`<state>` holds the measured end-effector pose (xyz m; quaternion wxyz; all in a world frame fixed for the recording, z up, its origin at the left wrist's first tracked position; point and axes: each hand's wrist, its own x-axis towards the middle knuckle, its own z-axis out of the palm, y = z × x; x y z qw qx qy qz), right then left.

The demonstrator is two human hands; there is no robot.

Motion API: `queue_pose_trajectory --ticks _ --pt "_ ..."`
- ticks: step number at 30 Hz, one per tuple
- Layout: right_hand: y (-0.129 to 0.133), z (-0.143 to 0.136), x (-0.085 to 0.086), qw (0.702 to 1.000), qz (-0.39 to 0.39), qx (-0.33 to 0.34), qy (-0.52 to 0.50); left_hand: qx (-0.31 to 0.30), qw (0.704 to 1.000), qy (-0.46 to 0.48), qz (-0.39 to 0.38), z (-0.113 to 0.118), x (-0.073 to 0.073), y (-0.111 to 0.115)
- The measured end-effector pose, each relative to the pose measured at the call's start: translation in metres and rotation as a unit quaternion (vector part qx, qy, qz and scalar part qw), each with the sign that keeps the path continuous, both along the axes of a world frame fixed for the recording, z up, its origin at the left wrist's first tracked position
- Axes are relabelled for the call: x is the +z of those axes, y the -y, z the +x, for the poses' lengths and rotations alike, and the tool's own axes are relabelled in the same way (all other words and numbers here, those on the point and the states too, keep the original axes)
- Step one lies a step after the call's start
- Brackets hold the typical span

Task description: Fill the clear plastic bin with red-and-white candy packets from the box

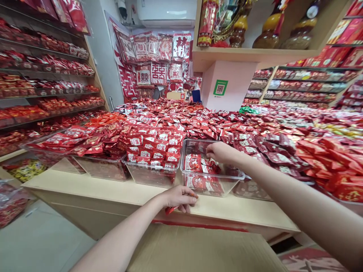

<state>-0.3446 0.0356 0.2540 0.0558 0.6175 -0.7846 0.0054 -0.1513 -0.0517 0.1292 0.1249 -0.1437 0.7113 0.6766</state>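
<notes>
The right hand is reaching into the clear bin, fingers curled loosely over the red packets lying just beneath them, gripping nothing visibly. The left hand is resting on the tabletop, fingers pinching 1 red packet below the bin's front wall.

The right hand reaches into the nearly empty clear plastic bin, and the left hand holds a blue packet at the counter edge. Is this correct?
Not quite: the head view shows the small packet in the left hand is red, not blue. The right hand does reach into the nearly empty clear plastic bin.
</notes>
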Motion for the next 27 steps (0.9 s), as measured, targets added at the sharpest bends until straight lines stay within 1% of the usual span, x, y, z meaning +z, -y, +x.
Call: queue_pose_trajectory --ticks 3,7,9,10,12,13,14,15,17,18,20,22,23,25,26,27 --pt "-0.022 0.015 -0.010 0.997 -0.034 0.022 0.064 -0.003 1.000 -0.001 -0.011 0.000 0.001 0.000" --pt "-0.034 0.022 -0.029 0.986 -0.079 -0.007 0.144 -0.006 0.999 -0.002 -0.034 0.000 0.002 -0.002" --pt "-0.040 0.026 -0.034 0.978 -0.148 -0.004 0.151 -0.013 0.998 -0.007 -0.063 0.001 0.006 -0.005" --pt "-0.044 0.030 -0.035 0.969 -0.204 0.006 0.142 -0.019 0.996 -0.010 -0.081 0.002 0.008 -0.007" --pt "-0.054 0.045 -0.038 0.936 -0.329 0.035 0.117 -0.028 0.993 -0.026 -0.115 0.004 0.013 -0.011" --pt "-0.060 0.055 -0.040 0.920 -0.371 0.050 0.115 -0.024 0.991 -0.039 -0.122 0.005 0.016 -0.014" --pt "-0.066 0.067 -0.042 0.912 -0.385 0.061 0.126 -0.012 0.991 -0.055 -0.121 0.005 0.018 -0.017" --pt "-0.070 0.078 -0.046 0.915 -0.366 0.065 0.156 0.007 0.991 -0.074 -0.114 0.004 0.019 -0.021" --pt "-0.073 0.099 -0.056 0.927 -0.273 0.050 0.252 0.060 0.987 -0.113 -0.098 0.001 0.018 -0.027" --pt "-0.072 0.107 -0.062 0.924 -0.231 0.034 0.302 0.093 0.983 -0.126 -0.092 -0.001 0.016 -0.030" --pt "-0.065 0.117 -0.076 0.903 -0.184 0.005 0.387 0.162 0.975 -0.131 -0.077 -0.006 0.011 -0.035" --pt "-0.057 0.119 -0.090 0.868 -0.150 -0.011 0.473 0.216 0.970 -0.105 -0.045 -0.009 0.005 -0.038" --pt "-0.054 0.118 -0.095 0.842 -0.117 -0.019 0.526 0.228 0.970 -0.084 -0.017 -0.010 0.004 -0.039" --pt "-0.052 0.114 -0.104 0.779 -0.043 -0.037 0.625 0.233 0.970 -0.035 0.060 -0.009 0.005 -0.041" --pt "-0.053 0.110 -0.107 0.753 -0.019 -0.043 0.657 0.227 0.968 -0.013 0.106 -0.008 0.008 -0.041" --pt "-0.054 0.107 -0.108 0.738 -0.007 -0.044 0.674 0.215 0.965 0.003 0.152 -0.006 0.012 -0.041"
